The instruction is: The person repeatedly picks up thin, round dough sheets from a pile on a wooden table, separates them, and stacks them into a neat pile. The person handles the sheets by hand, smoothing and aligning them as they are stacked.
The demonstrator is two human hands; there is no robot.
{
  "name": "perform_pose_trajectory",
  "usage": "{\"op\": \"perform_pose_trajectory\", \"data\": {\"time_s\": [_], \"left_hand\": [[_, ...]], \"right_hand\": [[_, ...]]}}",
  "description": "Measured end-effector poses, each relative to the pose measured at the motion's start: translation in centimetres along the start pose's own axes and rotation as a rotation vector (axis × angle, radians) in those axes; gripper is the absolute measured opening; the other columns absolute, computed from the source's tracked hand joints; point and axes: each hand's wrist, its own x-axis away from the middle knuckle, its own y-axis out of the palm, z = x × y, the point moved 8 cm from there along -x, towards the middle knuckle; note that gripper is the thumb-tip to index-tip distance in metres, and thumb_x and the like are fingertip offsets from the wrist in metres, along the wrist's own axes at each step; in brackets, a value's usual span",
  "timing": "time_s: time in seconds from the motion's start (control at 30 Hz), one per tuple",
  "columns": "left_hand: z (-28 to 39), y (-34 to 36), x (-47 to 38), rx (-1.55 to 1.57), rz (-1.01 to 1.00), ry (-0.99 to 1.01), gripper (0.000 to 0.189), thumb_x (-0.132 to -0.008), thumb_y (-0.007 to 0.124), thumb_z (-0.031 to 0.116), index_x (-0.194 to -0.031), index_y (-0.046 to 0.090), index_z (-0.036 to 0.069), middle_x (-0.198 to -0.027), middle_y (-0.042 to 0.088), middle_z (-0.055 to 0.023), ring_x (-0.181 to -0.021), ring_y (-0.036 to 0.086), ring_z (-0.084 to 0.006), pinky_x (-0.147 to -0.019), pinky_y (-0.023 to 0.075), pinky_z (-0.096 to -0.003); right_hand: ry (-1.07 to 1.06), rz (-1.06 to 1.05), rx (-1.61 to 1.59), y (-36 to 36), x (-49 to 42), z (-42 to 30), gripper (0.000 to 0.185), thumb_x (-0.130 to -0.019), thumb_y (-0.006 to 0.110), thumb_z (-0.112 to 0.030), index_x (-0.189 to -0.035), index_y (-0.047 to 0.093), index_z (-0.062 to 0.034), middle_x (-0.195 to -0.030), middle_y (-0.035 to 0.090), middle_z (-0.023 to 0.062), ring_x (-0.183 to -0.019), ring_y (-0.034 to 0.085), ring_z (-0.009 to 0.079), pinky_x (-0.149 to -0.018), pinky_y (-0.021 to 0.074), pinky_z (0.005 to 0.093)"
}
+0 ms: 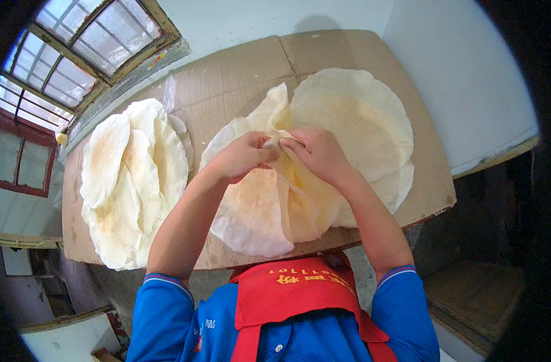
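Observation:
My left hand point(248, 156) and my right hand point(318, 154) meet over the middle of the table. Between them they pinch one thin, pale flatbread sheet point(298, 190), gathered into folds at the fingers. A pleated tip of it stands up beyond my hands. Beneath lies another round flatbread point(252, 212) with a lightly browned centre, its near edge close to the table's front. To the right, overlapping round flatbreads point(357, 122) lie flat, partly behind my right forearm. My fingertips are partly hidden in the folds.
Folded flatbreads point(135, 176) lie in a pile at the left. Flattened cardboard point(230, 95) covers the table, with a scrap of clear plastic point(170, 92) near the back left. White walls point(456, 77) border the back and right; a barred window point(117, 36) is at the upper left.

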Motion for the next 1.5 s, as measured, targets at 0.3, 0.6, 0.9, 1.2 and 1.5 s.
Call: {"op": "perform_pose_trajectory", "data": {"time_s": [0.3, 0.6, 0.9, 1.2, 1.5], "left_hand": [[-2.1, -8.0, 1.9, -0.195, 0.225, -0.129, 0.027, -0.077, 0.063, 0.009, -0.102, 0.056, 0.000, -0.094, 0.061, -0.0071, -0.084, 0.058, -0.0135, -0.074, 0.0468, -0.0253], [1.6, -17.2, 9.7, -0.111, 0.464, -0.068, 0.027, -0.076, 0.063, 0.007, -0.101, 0.058, -0.001, -0.092, 0.061, -0.0045, -0.081, 0.056, -0.0117, -0.076, 0.0442, -0.0251], [6.9, -22.2, 11.3, -0.335, 0.401, -0.090, 0.028, -0.075, 0.064, 0.006, -0.102, 0.057, 0.002, -0.089, 0.061, -0.0016, -0.081, 0.056, -0.0110, -0.077, 0.0429, -0.0244], [16.2, -29.2, 21.6, -0.647, 0.678, -0.072, 0.032, -0.072, 0.066, 0.013, -0.100, 0.057, 0.000, -0.084, 0.062, -0.0045, -0.074, 0.057, -0.0124, -0.072, 0.0467, -0.0280], [32.3, -40.1, 36.4, -1.563, 0.991, -0.247, 0.034, -0.068, 0.063, 0.010, -0.099, 0.055, -0.002, -0.088, 0.061, -0.0060, -0.075, 0.056, -0.0139, -0.070, 0.0471, -0.0286]], "right_hand": [[0.556, 0.140, -0.344, -3.4, 3.8, 8.4, 0.025, -0.085, 0.055, -0.024, -0.084, 0.061, 0.0002, -0.069, 0.061, 0.0040, -0.063, 0.055, 0.0088, -0.055, 0.0429, 0.0281], [0.732, 0.533, -0.476, -1.4, 11.4, 20.3, 0.030, -0.084, 0.053, -0.025, -0.089, 0.060, 0.0034, -0.073, 0.062, 0.0108, -0.067, 0.056, 0.0180, -0.063, 0.0428, 0.0307], [0.710, 0.443, 0.224, -3.7, 11.4, 17.4, 0.034, -0.084, 0.051, -0.028, -0.068, 0.052, 0.0031, -0.067, 0.054, 0.0232, -0.063, 0.051, 0.0373, -0.060, 0.0392, 0.0411], [0.713, 0.484, 0.326, -3.7, 11.5, 17.9, 0.032, -0.085, 0.049, -0.028, -0.073, 0.052, 0.0024, -0.070, 0.055, 0.0221, -0.066, 0.052, 0.0389, -0.061, 0.0390, 0.0428], [0.734, 0.281, 0.049, -3.1, 13.0, 21.8, 0.045, -0.084, 0.053, -0.025, -0.109, 0.048, 0.0119, -0.104, 0.056, 0.0234, -0.096, 0.055, 0.0283, -0.085, 0.0405, 0.0322]]}}
